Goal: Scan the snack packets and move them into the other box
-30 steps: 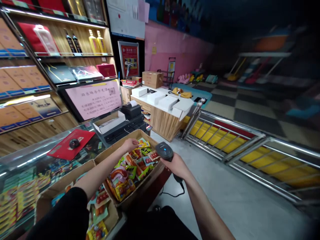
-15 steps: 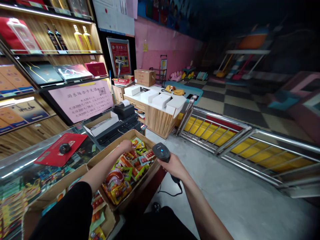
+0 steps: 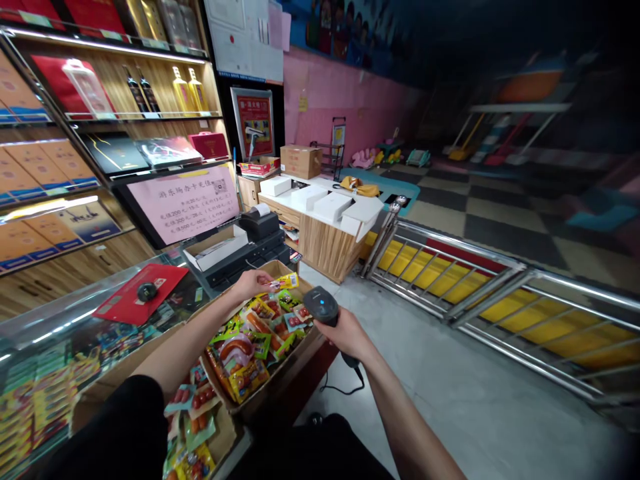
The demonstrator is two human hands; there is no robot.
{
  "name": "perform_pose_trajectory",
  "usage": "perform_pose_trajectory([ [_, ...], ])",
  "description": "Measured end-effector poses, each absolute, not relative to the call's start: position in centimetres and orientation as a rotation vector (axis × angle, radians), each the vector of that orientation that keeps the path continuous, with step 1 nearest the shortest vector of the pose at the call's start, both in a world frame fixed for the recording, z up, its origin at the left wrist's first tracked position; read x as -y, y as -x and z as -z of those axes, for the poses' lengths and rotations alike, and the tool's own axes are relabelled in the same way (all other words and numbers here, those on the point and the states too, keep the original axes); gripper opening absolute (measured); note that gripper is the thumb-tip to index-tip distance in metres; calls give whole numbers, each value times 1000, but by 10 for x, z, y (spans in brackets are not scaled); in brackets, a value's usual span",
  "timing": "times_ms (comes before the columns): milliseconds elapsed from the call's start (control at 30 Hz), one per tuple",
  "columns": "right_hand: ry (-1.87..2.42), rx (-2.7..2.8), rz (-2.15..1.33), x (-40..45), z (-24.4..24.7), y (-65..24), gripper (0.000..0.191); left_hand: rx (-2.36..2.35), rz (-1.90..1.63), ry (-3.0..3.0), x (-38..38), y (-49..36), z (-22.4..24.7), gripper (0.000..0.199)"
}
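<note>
"What do your two hands hold?"

"My left hand [image 3: 253, 283] pinches a small yellow packet [image 3: 286, 282] by one end, with the fingertips. My right hand [image 3: 347, 333] is wrapped around the handle of a dark scanner [image 3: 321, 305]. If a finger presses its trigger, I cannot tell; that side is hidden from me."

"And where exactly is the packet?"

"At the far end of the cardboard box [image 3: 295, 352], above the other snack packets [image 3: 250, 379]. Whether it touches any of them, I cannot say with certainty."

"How does it lie relative to the scanner?"

"To the left of the scanner's head, and a little farther from me. They are near, but there is a gap between them. The long axis of the packet goes out from my left fingertips towards the right and slightly away from me, so its free end is the part nearest to the scanner."

"Which hand is nearer to it?"

"The left, naturally, because it is holding it. The right is farther back, on the other side of the box's edge, with the cable [image 3: 345, 392] hanging below."
</note>
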State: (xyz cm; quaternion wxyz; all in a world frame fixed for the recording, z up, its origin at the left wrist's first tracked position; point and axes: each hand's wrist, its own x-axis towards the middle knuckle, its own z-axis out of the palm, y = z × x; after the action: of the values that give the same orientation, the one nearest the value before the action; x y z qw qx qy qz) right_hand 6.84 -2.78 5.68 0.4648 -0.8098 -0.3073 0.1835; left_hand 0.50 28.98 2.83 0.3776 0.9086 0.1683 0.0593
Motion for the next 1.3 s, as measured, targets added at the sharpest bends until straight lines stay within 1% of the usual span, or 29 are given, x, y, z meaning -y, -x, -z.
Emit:
perform_pose_trajectory([
  [133, 1961, 762, -454, 24, -62, -66, 27, -411, -133, -2374, -284, 5, -48, 41],
  [233, 1937, 773, -464, 21, -68, -63, 27, -420, -118, -2377, -283, 10, -54, 42],
  [500, 1927, 785, -453, 18, -71, -59, 34, -430, -125, -2391, -282, 14, -51, 38],
  [667, 1936, 792, -456, 18, -71, -58, 34, -407, -138, -2390, -281, 15, -53, 34],
  [967, 1925, 794, -447, 17, -68, -57, 34, -431, -132, -2367, -280, 20, -55, 38],
  [1100, 1924, 819, -510, 12, -65, -58, 32, -508, -161, -2366, -282, 43, -60, 45],
  [1300, 1921, 907, -663, -6, -53, -59, 30, -755, -225, -2428, -299, 122, -61, 42],
])
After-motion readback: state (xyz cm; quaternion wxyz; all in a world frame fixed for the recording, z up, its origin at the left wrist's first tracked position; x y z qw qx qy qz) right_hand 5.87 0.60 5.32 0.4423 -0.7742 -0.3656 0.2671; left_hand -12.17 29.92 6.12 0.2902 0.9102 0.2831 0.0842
